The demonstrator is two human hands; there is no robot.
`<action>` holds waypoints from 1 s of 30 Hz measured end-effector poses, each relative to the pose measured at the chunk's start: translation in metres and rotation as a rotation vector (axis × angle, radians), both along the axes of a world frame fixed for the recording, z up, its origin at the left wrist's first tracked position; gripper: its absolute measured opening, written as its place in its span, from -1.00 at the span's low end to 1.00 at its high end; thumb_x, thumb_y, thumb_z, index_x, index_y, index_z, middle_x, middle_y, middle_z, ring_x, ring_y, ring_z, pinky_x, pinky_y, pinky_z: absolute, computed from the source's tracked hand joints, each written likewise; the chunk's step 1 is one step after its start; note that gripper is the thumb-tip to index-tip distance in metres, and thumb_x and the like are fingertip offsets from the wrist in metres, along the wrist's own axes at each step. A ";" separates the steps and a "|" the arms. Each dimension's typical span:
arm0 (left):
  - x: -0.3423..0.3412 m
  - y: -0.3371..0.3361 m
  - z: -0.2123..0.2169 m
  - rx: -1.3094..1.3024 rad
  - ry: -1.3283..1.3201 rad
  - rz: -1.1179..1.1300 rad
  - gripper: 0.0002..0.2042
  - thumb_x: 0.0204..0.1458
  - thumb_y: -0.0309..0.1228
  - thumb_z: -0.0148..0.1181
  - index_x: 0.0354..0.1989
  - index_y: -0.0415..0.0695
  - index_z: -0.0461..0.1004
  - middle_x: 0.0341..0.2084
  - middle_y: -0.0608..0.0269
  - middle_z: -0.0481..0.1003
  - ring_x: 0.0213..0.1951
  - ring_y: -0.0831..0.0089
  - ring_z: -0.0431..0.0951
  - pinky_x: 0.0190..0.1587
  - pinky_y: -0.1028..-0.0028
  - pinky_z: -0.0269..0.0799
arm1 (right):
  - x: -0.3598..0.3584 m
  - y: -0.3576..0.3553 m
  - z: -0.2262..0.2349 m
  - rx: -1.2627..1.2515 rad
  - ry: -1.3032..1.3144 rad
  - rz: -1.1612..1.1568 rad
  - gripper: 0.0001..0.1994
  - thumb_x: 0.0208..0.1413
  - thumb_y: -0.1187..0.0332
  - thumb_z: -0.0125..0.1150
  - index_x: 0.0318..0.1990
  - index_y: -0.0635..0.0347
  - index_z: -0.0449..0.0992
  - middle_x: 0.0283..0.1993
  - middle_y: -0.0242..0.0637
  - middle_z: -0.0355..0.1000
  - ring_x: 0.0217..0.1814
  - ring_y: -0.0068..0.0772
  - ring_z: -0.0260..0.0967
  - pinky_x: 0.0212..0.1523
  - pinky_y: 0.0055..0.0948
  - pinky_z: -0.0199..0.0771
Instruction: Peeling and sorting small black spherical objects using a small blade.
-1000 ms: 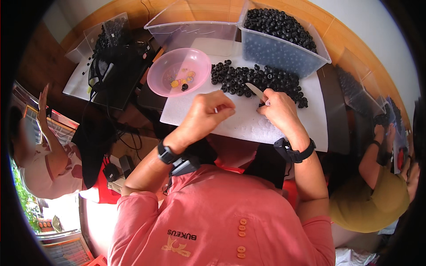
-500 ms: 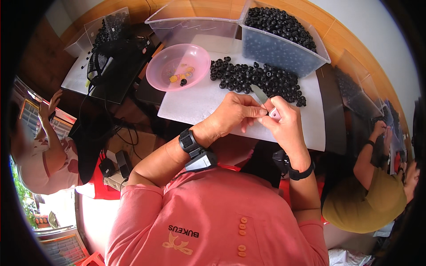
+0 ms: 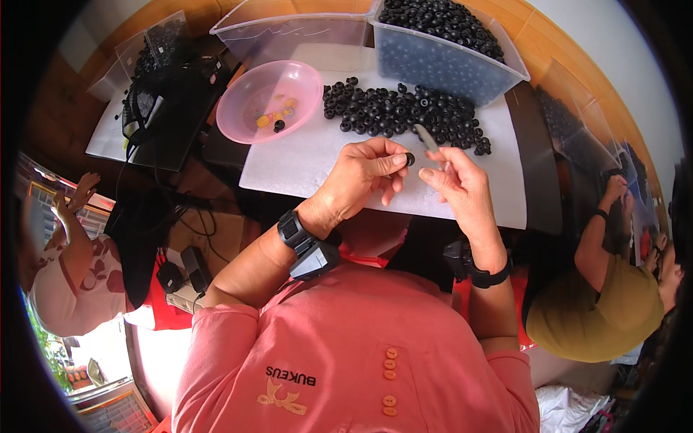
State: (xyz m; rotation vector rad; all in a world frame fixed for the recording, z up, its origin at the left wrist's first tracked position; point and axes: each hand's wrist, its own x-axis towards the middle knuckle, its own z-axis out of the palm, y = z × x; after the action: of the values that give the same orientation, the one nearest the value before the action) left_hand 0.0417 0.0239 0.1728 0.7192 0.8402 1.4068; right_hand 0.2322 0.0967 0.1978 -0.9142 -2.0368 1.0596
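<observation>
- A small black ring (image 3: 410,159) is pinched between the thumb and fingertips of the left hand (image 3: 361,180), held just above the white sheet (image 3: 303,162) on the tabletop (image 3: 538,180).
- The right hand (image 3: 458,189) is closed around a slim grey blade tool (image 3: 427,137), its tip pointing up beside the ring.
- Just beyond lies a loose pile of black rings (image 3: 404,115).
- A pink bowl (image 3: 268,101) sits to the left; a clear bin of black rings (image 3: 447,50) stands behind.

I see a wooden table (image 3: 556,54) carrying a white sheet (image 3: 303,162). On it lie a black bead pile (image 3: 404,112), a pink bowl (image 3: 238,115) at left, and two clear bins (image 3: 447,68) at the far edge.
</observation>
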 end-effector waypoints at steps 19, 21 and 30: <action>-0.007 -0.001 -0.002 0.018 -0.132 -0.039 -0.91 0.23 -0.50 0.06 -0.20 -0.28 0.42 -0.41 0.12 0.50 -0.48 0.39 0.53 -0.56 0.45 0.42 | -0.024 -0.006 0.004 -0.263 0.078 0.057 -0.75 0.27 0.24 0.13 -0.34 0.27 0.48 -0.62 -0.51 0.23 -0.59 -0.72 0.13 -0.60 -0.61 0.15; -0.008 0.000 -0.004 0.012 -0.149 -0.042 -0.90 0.23 -0.50 0.05 -0.19 -0.28 0.42 -0.41 0.12 0.50 -0.48 0.39 0.53 -0.56 0.45 0.43 | -0.025 -0.006 0.001 -0.245 0.055 0.055 -0.75 0.27 0.24 0.13 -0.34 0.27 0.48 -0.62 -0.51 0.23 -0.58 -0.71 0.13 -0.59 -0.60 0.15; -0.007 0.000 -0.006 0.016 -0.162 -0.052 -0.89 0.22 -0.50 0.08 -0.22 -0.30 0.42 -0.44 0.15 0.50 -0.51 0.41 0.53 -0.60 0.47 0.43 | -0.023 -0.007 0.000 -0.169 0.031 0.065 -0.75 0.26 0.25 0.13 -0.34 0.29 0.47 -0.63 -0.51 0.20 -0.58 -0.72 0.09 -0.59 -0.58 0.11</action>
State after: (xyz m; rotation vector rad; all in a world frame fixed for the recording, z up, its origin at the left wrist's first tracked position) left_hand 0.0350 0.0243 0.1670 0.6261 0.6797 1.4058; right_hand 0.2090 0.0895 0.1978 -0.9154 -1.9865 1.2890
